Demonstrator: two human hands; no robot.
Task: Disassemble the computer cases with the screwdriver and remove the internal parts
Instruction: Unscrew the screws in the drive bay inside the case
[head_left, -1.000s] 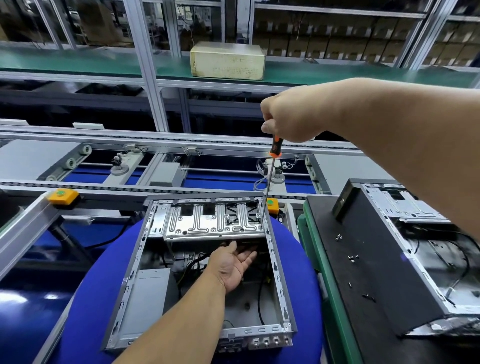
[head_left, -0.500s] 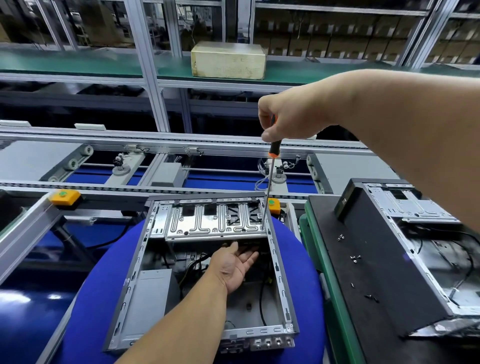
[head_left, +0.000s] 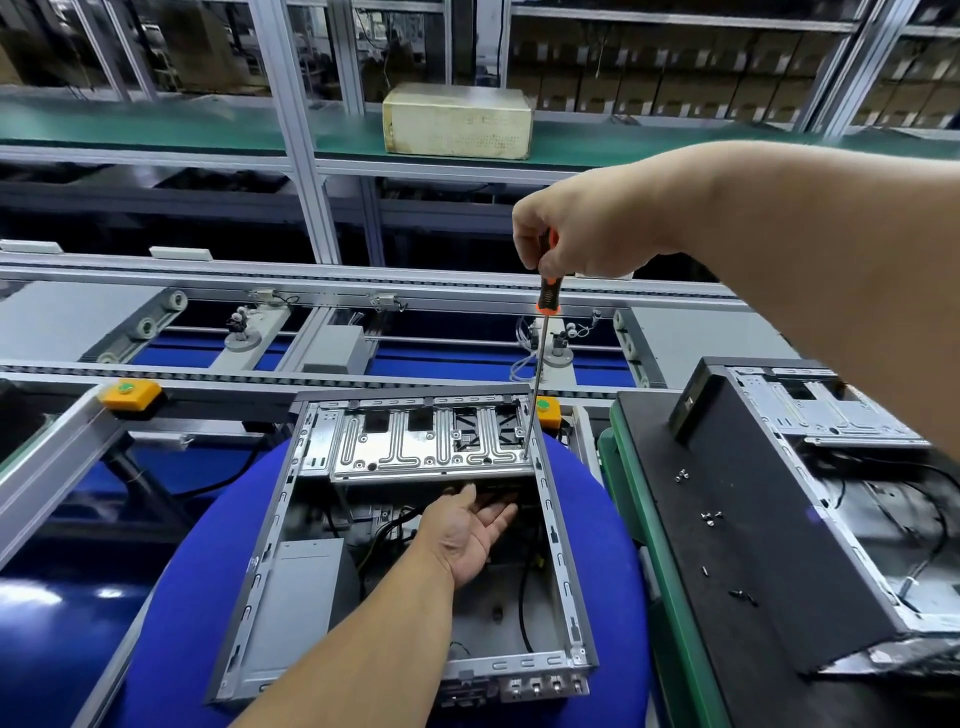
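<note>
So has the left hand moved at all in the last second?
No. The left hand lies palm up, fingers open, just below the front edge of the metal drive bracket inside the computer case, as before.

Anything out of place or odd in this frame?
Loose screws lie scattered on the black mat beside the second case, uncontained. Otherwise nothing stands out: the right hand holds the screwdriver upright on the drive bracket.

- Screwdriver (head_left: 547, 299): handle was orange w/ black, shaft silver.
- Open case (head_left: 553, 525): bare silver-grey metal; drive bracket (head_left: 431, 447) shiny w/ pressed rib pattern.
- Round pad (head_left: 171, 618) under it: bright blue.
- 2nd case (head_left: 769, 499): black side panel, silver frame.
- Counter (head_left: 670, 587) edge: green.
- Buttons (head_left: 131, 396): yellow-orange housing, green cap.
- Box (head_left: 457, 122) on shelf: pale yellowish.
</note>
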